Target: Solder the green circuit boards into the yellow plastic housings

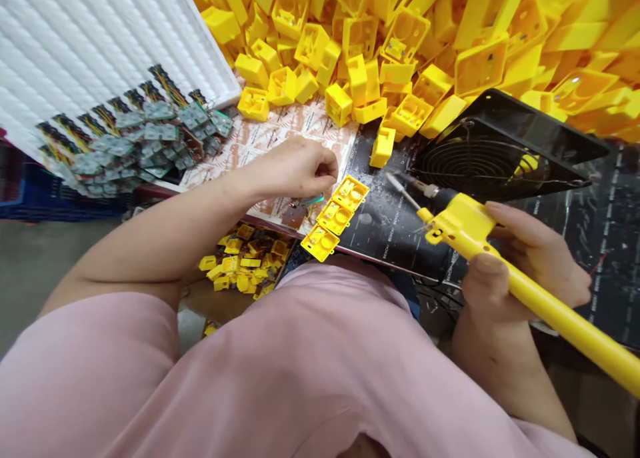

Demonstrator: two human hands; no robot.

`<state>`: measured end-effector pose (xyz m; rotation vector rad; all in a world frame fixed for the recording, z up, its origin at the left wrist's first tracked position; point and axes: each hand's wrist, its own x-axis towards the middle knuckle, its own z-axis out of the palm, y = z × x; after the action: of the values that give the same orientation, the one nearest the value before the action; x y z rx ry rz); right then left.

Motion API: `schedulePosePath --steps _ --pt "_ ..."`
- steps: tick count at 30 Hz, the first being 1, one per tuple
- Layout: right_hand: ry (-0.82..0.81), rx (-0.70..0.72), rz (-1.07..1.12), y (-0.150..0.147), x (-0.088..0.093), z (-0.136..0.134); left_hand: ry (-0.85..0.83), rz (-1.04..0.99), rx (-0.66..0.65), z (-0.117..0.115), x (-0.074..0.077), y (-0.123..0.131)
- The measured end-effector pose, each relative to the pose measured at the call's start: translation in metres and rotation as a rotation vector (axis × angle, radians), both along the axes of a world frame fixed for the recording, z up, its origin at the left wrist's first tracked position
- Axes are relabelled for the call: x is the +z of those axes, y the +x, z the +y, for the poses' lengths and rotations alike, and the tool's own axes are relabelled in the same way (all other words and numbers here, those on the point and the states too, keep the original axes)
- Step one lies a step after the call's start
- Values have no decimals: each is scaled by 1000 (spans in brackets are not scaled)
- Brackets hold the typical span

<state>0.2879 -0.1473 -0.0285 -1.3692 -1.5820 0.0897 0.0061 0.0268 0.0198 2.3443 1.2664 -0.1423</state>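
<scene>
My right hand [520, 265] is wrapped round a yellow soldering tool [467, 225], whose metal tip points left over the black mat. My left hand [305, 168] is closed above the patterned sheet, with fingers curled together; what they hold, if anything, is hidden. Just below those fingers lies a small green board [314, 199], and a brown board [294, 215] rests beside it. Three open yellow housings [334, 217] form a slanting row at the table's front edge, right of my left hand.
Yellow housings [360, 38] are heaped across the back. A black fan [480, 151] stands at the right. Green boards with wires [150, 138] lie by white foam [115, 38] at the left. Below the table edge sit more yellow parts [245, 261].
</scene>
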Motion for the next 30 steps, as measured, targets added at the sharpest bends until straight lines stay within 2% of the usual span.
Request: schedulePosePath --steps 2,6,11,16,20,25,28,30 --pt "77 -24 98 -7 1 5 25 64 -17 -7 0 6" --pt "81 66 200 -14 -1 11 35 127 -42 -14 -1 9" --pt "1 145 -34 -19 4 8 41 130 -27 -15 -2 8" --pt "48 290 -181 -29 13 10 35 173 -8 -17 -2 12" --pt "36 265 -336 -35 17 16 29 182 -26 -17 -2 12" --pt "152 323 -321 -38 20 24 54 154 -40 -17 -4 10" --pt "113 363 -310 -34 20 23 36 98 -24 -16 -3 8" --pt "80 320 -278 -28 19 18 6 33 0 -14 -2 8"
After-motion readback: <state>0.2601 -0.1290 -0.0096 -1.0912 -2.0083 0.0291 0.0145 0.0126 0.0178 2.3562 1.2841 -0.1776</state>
